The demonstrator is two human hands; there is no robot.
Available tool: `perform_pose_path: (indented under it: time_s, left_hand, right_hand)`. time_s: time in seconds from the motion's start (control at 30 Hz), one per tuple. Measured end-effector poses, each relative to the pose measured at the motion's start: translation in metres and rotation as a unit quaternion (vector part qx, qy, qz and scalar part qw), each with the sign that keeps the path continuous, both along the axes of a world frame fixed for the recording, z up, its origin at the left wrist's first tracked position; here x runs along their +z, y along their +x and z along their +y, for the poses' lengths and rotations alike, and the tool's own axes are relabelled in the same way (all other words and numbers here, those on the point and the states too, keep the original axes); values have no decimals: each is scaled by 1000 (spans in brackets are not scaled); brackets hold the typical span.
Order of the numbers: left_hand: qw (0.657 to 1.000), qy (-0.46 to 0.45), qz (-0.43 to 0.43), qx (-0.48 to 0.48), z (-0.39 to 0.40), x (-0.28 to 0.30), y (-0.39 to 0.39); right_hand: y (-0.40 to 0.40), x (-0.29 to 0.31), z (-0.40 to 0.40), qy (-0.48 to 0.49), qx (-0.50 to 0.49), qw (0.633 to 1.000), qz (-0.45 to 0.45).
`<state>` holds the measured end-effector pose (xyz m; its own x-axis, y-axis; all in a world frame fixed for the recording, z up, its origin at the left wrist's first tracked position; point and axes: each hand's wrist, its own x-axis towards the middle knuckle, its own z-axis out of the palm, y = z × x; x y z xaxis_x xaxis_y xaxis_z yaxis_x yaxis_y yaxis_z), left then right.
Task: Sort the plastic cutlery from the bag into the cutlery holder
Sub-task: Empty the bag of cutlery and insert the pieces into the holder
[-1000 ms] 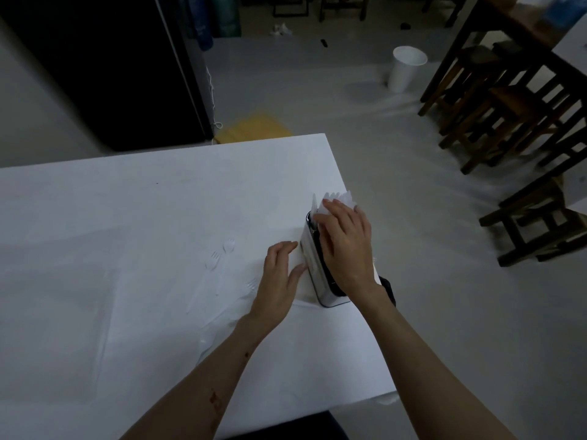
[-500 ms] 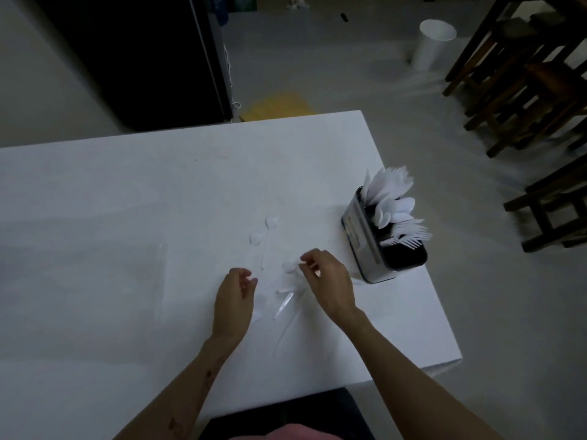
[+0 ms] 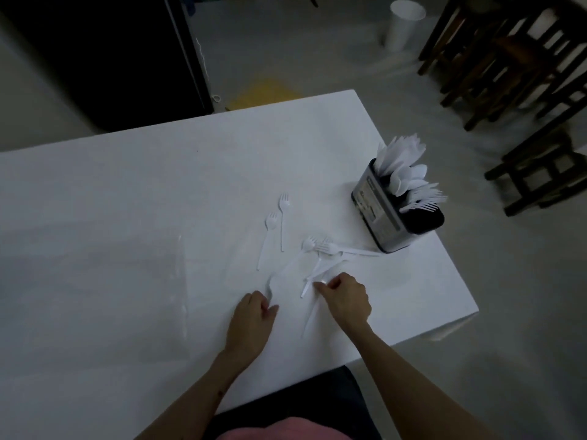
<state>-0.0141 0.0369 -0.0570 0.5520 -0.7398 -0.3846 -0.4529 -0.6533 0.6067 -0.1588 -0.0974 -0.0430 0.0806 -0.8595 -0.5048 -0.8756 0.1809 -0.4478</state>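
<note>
The metal cutlery holder [image 3: 378,214] stands near the table's right edge, packed with white plastic knives, spoons and forks [image 3: 409,182]. Two white forks [image 3: 276,227] lie apart left of it, and a tangle of several forks [image 3: 324,252] lies closer to me. My right hand [image 3: 347,301] is left of and below the holder, thumb and forefinger pinched on the handle end of a fork from that tangle. My left hand [image 3: 252,322] is curled beside it, its fingers closed on what looks like a fold of the thin clear bag [image 3: 181,281], which is hard to make out.
The white table [image 3: 127,201] ends just right of the holder and drops to a grey floor. Dark wooden chairs [image 3: 508,68] and a white bin [image 3: 401,23] stand beyond. A dark cabinet [image 3: 104,52] is at the back left.
A second ago my right hand was on top of the holder and my left lay flat beside it. Both have come back to the loose forks, and the view has shifted right.
</note>
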Motion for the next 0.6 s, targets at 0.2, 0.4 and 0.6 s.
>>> perform_pose_path:
  time_s: [0.2,0.4,0.6]
  left_hand:
    - [968,-89,217,94,-13,16,-1]
    - [920,-94,327,195,-27,14,-6]
    - [892,-54,410,182,-39,14,-9]
  right_hand:
    - [5,0,8,11,-98,991,-89]
    - [-2,8,-4,145,-228,936,-228]
    - [6,21,-20,248,-183,887,-345]
